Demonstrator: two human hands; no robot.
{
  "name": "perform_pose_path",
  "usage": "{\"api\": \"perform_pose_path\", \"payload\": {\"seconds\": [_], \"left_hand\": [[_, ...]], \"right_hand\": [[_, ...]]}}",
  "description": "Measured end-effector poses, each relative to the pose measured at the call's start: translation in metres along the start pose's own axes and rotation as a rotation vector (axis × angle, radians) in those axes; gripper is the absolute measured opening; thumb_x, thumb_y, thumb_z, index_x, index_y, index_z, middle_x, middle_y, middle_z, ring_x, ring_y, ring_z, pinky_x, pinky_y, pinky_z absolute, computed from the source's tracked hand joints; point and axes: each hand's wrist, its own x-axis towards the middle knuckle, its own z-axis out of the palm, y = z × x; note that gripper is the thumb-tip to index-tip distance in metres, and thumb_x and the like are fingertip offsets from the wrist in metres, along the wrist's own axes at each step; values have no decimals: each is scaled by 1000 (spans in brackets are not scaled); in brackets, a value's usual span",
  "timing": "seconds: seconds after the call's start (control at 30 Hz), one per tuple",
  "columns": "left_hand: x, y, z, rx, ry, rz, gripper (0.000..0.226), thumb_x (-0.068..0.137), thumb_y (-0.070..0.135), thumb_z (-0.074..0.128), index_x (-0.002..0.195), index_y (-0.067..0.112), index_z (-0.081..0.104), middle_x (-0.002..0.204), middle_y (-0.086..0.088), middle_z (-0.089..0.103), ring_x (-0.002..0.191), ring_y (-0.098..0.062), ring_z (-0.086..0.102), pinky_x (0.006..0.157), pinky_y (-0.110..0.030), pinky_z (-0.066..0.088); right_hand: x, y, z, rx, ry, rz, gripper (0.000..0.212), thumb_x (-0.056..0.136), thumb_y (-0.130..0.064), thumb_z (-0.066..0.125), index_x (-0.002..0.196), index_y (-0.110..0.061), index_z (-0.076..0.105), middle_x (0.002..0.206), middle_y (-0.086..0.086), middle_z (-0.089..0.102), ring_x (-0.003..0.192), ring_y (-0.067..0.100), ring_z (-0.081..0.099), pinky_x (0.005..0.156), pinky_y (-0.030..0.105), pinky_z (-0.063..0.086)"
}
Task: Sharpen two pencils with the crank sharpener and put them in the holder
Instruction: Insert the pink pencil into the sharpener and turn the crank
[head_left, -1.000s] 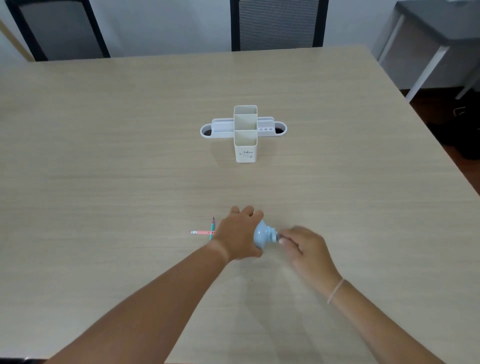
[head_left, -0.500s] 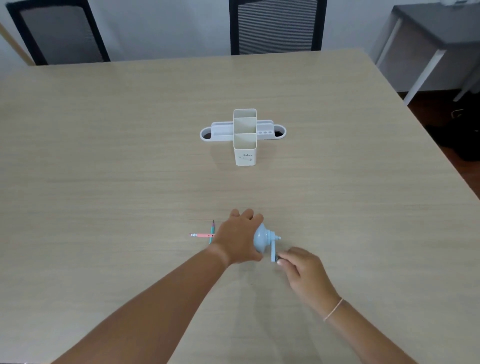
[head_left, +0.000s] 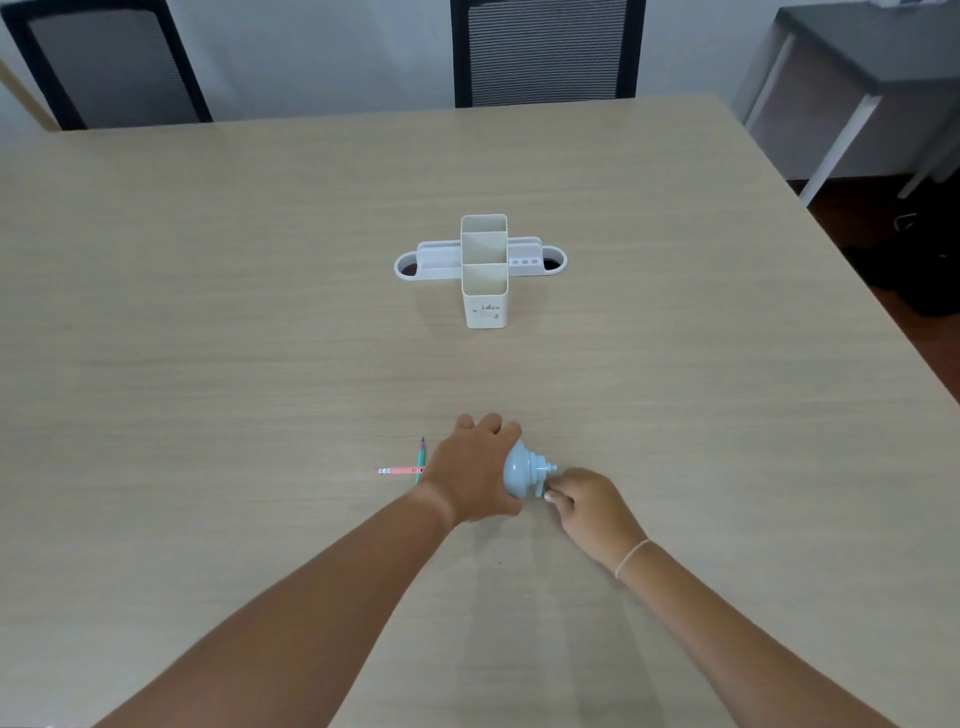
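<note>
Two pencils lie at the 9 o'clock side of the left hand (head_left: 475, 475): a pink pencil (head_left: 397, 471) lying crosswise with its eraser end pointing to 9 o'clock, and a green pencil (head_left: 420, 460) crossing it, tip toward 12 o'clock. Both are partly hidden by the hand; whether either enters the sharpener cannot be told.

The crank sharpener (head_left: 519, 474) is a small pale blue plastic unit with a rounded, stepped body and a crank on its 3 o'clock side. It rests on the tabletop (head_left: 208, 338) between the two hands. The left hand is wrapped over the body and clamps it down. The right hand (head_left: 592, 512) pinches the crank handle with curled fingertips.

Handling judgement: the sharpener is likely light and hard, with a smooth shell that may slide on the laminate, so it requires firm downward pressure on its widest part while the crank turns. The pencils are thin, stiff and light; sharpened tips are brittle. Grip each at mid-shaft.

The holder (head_left: 484, 270) stands well apart at 12 o'clock: a tall cream box with open square compartments, crossed by a low white tray with round holes at each end. No pencils are visible in it, so neither pencil appears to be stowed yet.
</note>
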Motion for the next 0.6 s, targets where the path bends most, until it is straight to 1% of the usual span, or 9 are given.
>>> {"api": "perform_pose_path", "payload": {"seconds": [0.03,0.1,0.13,0.2,0.3,0.37,0.4,0.5,0.6], "left_hand": [[0,0,0,-5,-3,1,61,64,39,72,113,15,45,110,-2,48,89,-22,31,80,-39,51],[-1,1,-1,-14,-10,3,62,64,38,72,114,15,44,111,-2,49,93,-24,36,82,-40,51],[-1,1,-1,-18,-13,3,63,64,38,72,115,15,44,111,-2,48,97,-26,38,82,-40,51],[-2,1,-3,-27,-13,5,63,65,38,72,117,15,44,112,-2,48,102,-28,41,81,-38,50],[-2,2,-3,-24,-10,3,64,65,38,72,118,15,44,113,-2,48,104,-29,41,79,-36,48],[-3,2,-3,-22,-6,1,63,65,39,72,117,15,44,112,-2,49,102,-28,41,80,-36,48],[-3,2,-2,-22,-3,0,62,65,39,73,116,15,45,112,-2,49,100,-27,40,81,-37,49],[-4,2,-3,-26,2,-6,61,65,40,73,113,15,45,111,-3,49,92,-23,33,83,-39,49],[-4,3,-3,-36,1,-6,60,65,39,73,112,15,45,112,-3,49,100,-27,39,80,-37,48]], "right_hand": [[-8,0,1,14,-2,-8,19,84,-2,52,68,2,62,57,-1,47,68,23,48,65,29,37],[-21,-2,-1,44,15,-31,23,82,-9,48,64,3,59,56,2,46,64,21,46,63,32,38],[-25,-4,-3,57,30,-42,25,80,-13,46,65,2,59,58,4,47,64,17,44,63,29,37],[-32,-10,-8,95,62,-80,31,80,-22,43,68,-2,63,58,-3,47,63,5,39,58,17,29],[-36,-23,-22,170,147,-132,35,78,-28,39,76,-8,67,58,-15,48,66,1,44,62,8,33],[-27,-31,-32,173,209,-123,28,80,-23,45,81,-9,69,65,-1,61,66,6,51,66,7,35],[-20,-35,-37,156,237,-111,24,80,-18,48,81,-7,69,68,6,64,68,14,55,66,8,35],[1,-42,-46,115,273,-81,16,83,-3,53,82,-1,68,67,9,58,68,22,52,62,16,32],[7,-42,-48,76,260,-83,14,84,2,54,84,1,67,68,16,58,69,24,52,68,24,36]]}}
